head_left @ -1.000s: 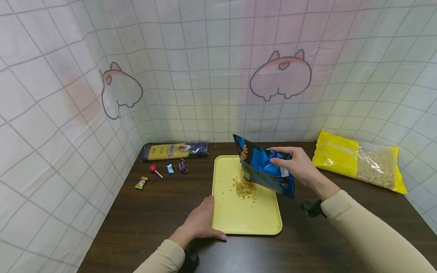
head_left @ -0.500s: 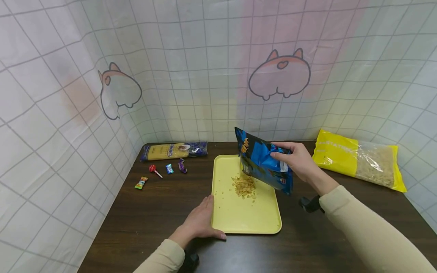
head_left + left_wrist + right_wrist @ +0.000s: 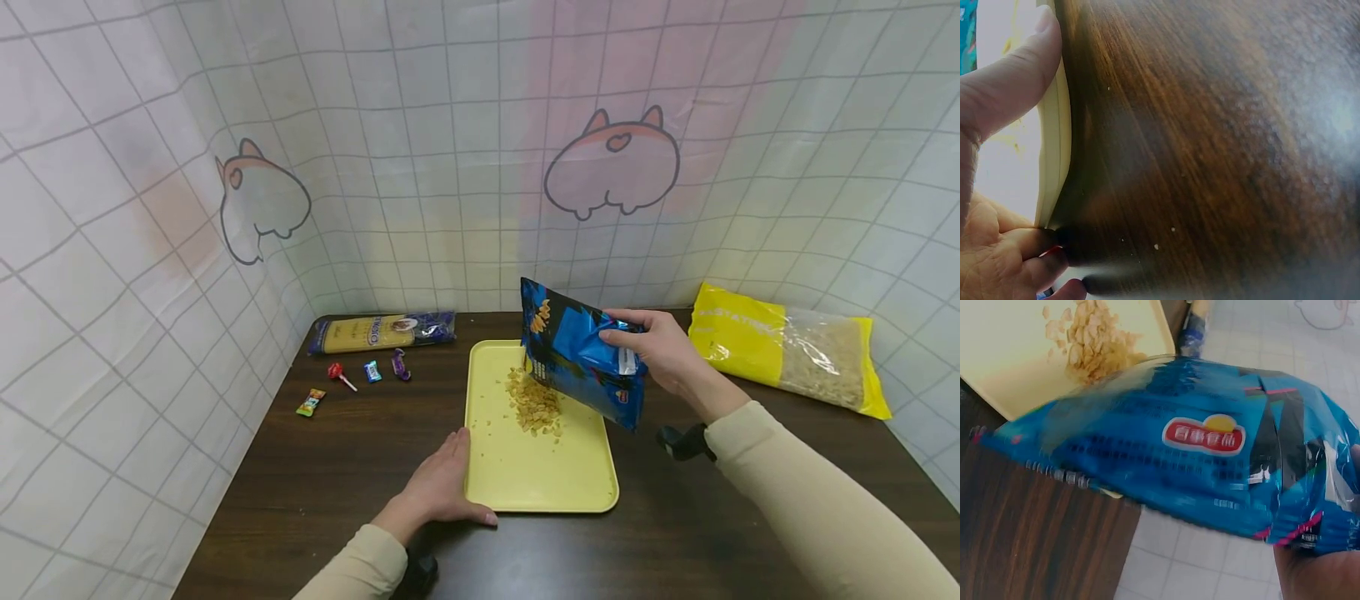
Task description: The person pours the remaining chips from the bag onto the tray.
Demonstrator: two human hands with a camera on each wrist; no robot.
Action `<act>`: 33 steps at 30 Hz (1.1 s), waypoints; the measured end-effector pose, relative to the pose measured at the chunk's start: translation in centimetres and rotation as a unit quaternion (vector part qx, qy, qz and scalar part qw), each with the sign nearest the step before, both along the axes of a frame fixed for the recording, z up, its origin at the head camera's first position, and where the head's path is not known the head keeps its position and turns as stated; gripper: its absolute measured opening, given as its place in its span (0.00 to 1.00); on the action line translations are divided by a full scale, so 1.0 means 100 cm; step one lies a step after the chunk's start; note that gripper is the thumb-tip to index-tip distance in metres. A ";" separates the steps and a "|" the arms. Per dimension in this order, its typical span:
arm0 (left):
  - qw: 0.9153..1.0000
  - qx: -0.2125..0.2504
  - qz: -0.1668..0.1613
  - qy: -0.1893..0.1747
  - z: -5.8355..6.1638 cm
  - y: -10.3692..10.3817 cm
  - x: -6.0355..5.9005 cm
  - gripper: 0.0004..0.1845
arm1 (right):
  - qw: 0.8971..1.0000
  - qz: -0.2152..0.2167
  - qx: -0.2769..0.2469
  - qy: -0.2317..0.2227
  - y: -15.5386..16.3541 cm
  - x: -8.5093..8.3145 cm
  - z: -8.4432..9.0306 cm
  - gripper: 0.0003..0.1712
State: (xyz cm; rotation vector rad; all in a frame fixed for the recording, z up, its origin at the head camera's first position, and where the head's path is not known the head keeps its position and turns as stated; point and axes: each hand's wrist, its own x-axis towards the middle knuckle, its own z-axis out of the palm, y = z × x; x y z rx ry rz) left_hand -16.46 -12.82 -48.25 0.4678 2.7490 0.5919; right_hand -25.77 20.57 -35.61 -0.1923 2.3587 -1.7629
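Note:
My right hand [image 3: 670, 357] pinches the upper right end of a blue snack bag [image 3: 581, 358], tilted over the yellow tray [image 3: 540, 483]. In the right wrist view the bag [image 3: 1172, 456] is blurred, and only part of my hand shows at the right edge. A heap of broken chips [image 3: 534, 407] lies on the tray, partly hidden by the bag. My left hand [image 3: 442, 483] rests at the tray's near left corner, fingers along the left side, thumb at the front. In the left wrist view the thumb touches the tray rim [image 3: 1055, 137].
A pack of dry noodles [image 3: 378, 332] lies at the back left. Before it are a red lollipop [image 3: 337, 372] and small wrapped sweets [image 3: 373, 372]. A yellow bag of pasta [image 3: 738, 337] lies at the right. A gridded cloth wall [image 3: 420, 208] encloses the table [image 3: 337, 467].
The snack bag has risen and shifted slightly right in my right hand. The chip heap on the tray has grown. My left hand has stayed at the tray corner.

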 end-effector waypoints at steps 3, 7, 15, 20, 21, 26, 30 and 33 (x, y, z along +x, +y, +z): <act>1.000 0.000 -0.001 0.000 0.000 0.000 -0.001 0.74 | 1.000 0.002 0.004 -0.004 0.002 0.002 0.000 0.34; 1.000 0.002 -0.002 0.001 -0.001 0.000 0.000 0.74 | 1.000 0.012 0.007 -0.003 0.003 0.005 -0.001 0.33; 1.000 0.010 0.002 -0.003 0.001 0.000 0.000 0.74 | 0.999 0.026 0.023 -0.008 0.005 0.014 0.002 0.32; 1.000 0.014 0.006 -0.007 0.001 -0.001 0.001 0.74 | 0.998 0.049 0.028 -0.016 0.006 0.019 0.002 0.33; 1.000 0.014 0.006 -0.007 0.001 0.000 0.001 0.74 | 0.998 0.054 0.026 -0.018 0.006 0.020 0.002 0.33; 1.000 0.013 0.004 -0.007 0.001 0.000 0.001 0.74 | 0.998 0.066 0.011 -0.021 0.005 0.025 0.001 0.33; 1.000 0.013 0.003 -0.004 0.001 0.000 0.000 0.74 | 0.997 0.075 0.013 -0.023 0.004 0.027 0.001 0.33; 1.000 0.013 0.004 -0.005 0.000 -0.001 0.000 0.74 | 0.997 0.077 0.014 -0.025 0.002 0.030 0.001 0.33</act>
